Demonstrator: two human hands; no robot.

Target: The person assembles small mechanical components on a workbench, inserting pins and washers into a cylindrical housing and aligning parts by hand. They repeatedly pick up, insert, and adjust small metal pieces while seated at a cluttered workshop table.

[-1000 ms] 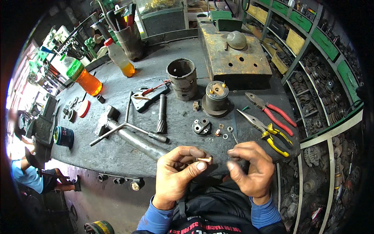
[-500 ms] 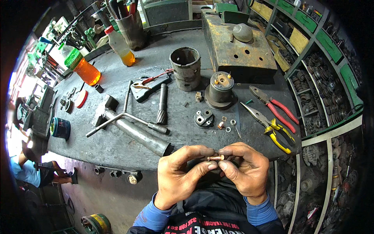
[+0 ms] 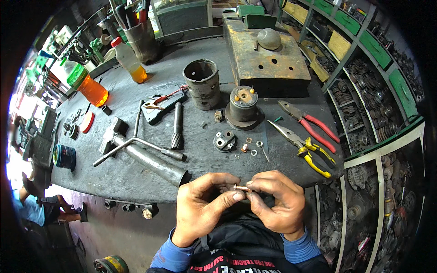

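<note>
A: What has changed since half a second ago?

B: Very little. The two hands stay joined over the near edge of the workbench [image 3: 136, 182], with the small metal pin [image 3: 241, 187] between them as before; the view has only shifted a touch.

A: Start at the left, then.

B: Far left stands an orange bottle with a green cap [image 3: 88, 86], and below it a dark round tin [image 3: 64, 156] near the bench edge. Moving in, a long steel pipe [image 3: 152, 161] lies slanted, crossed by a thin bent rod [image 3: 132, 143].

A: And the hands?

B: The left hand [image 3: 202, 207] is closed on the pin's left end, thumb and forefinger pinching it. The right hand [image 3: 275, 204] pinches the other end, fingertips touching those of the left. The pin lies level, in front of the person's chest, just off the bench.

A: Beyond them?

B: A round slotted disc [image 3: 225, 140] with small washers [image 3: 257, 146] just beside it, a dark cylindrical housing [image 3: 243, 108] behind, then yellow-handled pliers [image 3: 302, 148] and red-handled pliers [image 3: 312, 125] to the right.
</note>
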